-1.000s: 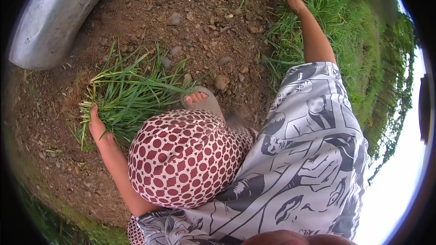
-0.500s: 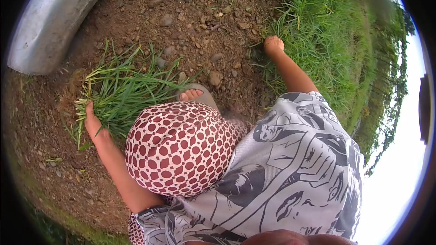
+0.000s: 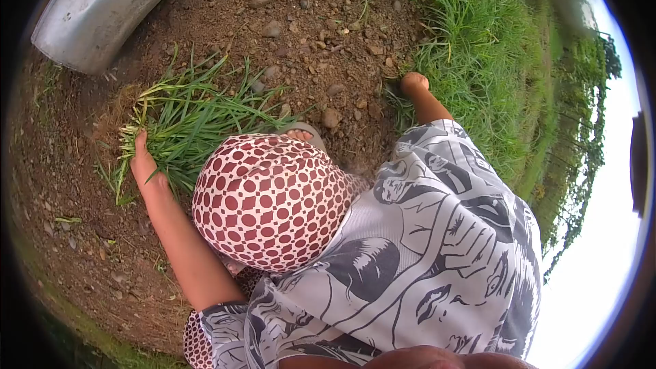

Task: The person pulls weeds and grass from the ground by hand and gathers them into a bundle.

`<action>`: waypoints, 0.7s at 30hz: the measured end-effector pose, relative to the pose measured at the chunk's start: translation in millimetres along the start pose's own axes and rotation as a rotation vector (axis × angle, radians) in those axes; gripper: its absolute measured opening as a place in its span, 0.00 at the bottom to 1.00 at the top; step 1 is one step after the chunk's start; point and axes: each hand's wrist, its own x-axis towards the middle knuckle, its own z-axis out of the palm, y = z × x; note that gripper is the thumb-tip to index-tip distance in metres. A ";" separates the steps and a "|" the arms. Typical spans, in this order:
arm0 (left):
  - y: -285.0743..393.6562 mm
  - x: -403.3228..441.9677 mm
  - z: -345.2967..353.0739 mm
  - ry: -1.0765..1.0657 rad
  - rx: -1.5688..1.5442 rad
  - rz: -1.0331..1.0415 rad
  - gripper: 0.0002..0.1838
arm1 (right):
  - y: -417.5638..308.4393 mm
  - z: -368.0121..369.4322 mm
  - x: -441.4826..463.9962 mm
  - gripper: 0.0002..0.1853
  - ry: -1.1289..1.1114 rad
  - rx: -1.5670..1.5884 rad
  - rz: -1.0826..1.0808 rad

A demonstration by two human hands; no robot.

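Observation:
On the left, my left hand (image 3: pixel 142 162) is closed around a bundle of long green grass (image 3: pixel 198 113) near its pale stem ends. The thumb lies on top, and the other fingers are hidden under the blades. The bundle rests low over the soil, its tips pointing toward my sandalled foot (image 3: pixel 301 133). Out to the right, my right hand (image 3: pixel 415 83) is a fist at the edge of the standing grass (image 3: pixel 478 48), close to the ground. What it grips, if anything, is hidden.
A curved grey metal object (image 3: pixel 109 14) lies at the upper left. Brown soil (image 3: pixel 225 20) with scattered stones (image 3: pixel 331 118) spreads between my hands. My knee in patterned cloth (image 3: pixel 273 198) rises in the middle. Trees (image 3: pixel 581 143) stand at the far right.
The view has turned slightly, and my body leans a little further toward the grass. My right hand, still a fist, has shifted slightly closer to me. My left hand keeps the bundle.

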 end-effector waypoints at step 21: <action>-4.5 -8.1 -0.2 0.081 0.172 0.007 0.39 | 5.6 0.0 -40.5 0.14 0.160 0.143 -0.127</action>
